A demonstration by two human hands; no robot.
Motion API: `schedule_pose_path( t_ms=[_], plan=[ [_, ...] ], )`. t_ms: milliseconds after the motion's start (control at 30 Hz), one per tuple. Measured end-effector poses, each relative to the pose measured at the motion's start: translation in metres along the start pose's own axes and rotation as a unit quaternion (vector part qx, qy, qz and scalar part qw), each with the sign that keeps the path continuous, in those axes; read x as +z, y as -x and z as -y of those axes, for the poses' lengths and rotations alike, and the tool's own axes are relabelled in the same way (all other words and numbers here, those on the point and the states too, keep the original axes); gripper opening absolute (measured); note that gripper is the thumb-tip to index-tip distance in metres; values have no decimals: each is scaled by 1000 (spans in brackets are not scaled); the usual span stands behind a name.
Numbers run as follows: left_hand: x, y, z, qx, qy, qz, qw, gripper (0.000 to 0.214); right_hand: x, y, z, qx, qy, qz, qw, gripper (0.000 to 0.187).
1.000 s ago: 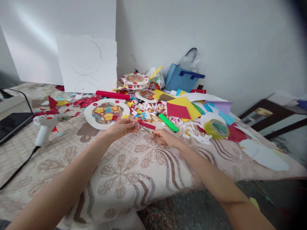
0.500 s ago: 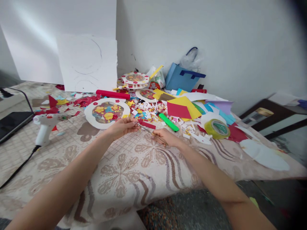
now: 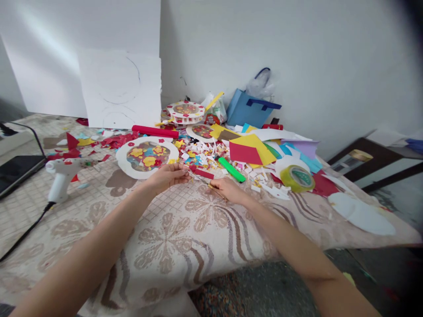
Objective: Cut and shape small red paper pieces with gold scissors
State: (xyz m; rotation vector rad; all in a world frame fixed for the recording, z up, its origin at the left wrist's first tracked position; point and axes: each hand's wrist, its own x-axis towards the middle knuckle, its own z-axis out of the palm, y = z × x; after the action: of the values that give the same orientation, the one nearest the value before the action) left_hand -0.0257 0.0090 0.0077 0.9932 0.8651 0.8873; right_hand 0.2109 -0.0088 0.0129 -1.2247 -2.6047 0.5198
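My right hand is closed round the gold-coloured handles of a pair of scissors. The thin metal blades point left, towards the fingertips of my left hand. That hand is pinched shut at the blade tips; a bit of red shows there, but what the fingers hold is too small to make out. Just beyond the blades lies a flat red strip. A white ring-shaped panel with yellow and red flowers lies behind my left hand. Right of the strip is a bright green roll.
A white glue gun with a black cord stands at left, near a dark tablet-like device. Paper scraps cover the middle. Coloured sheets, yellow tape and a white oval piece lie right. A blue bag stands behind.
Both hands stay in nearly the same place. The scissors' handles have shifted a little in my right hand, showing more gold. The view has moved very slightly.
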Motion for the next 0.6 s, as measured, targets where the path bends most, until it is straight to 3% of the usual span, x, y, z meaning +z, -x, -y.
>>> schedule_pose_path(
  t_ms=[333, 600],
  plan=[
    [-3, -1, -1, 30, 8, -35, 999, 10, 7, -1, -8, 32, 91, -67, 993, 50],
    [-2, 0, 0, 38, 16, -16, 999, 16, 3, 0, -16, 175, 203, -103, 958, 43]
  ],
)
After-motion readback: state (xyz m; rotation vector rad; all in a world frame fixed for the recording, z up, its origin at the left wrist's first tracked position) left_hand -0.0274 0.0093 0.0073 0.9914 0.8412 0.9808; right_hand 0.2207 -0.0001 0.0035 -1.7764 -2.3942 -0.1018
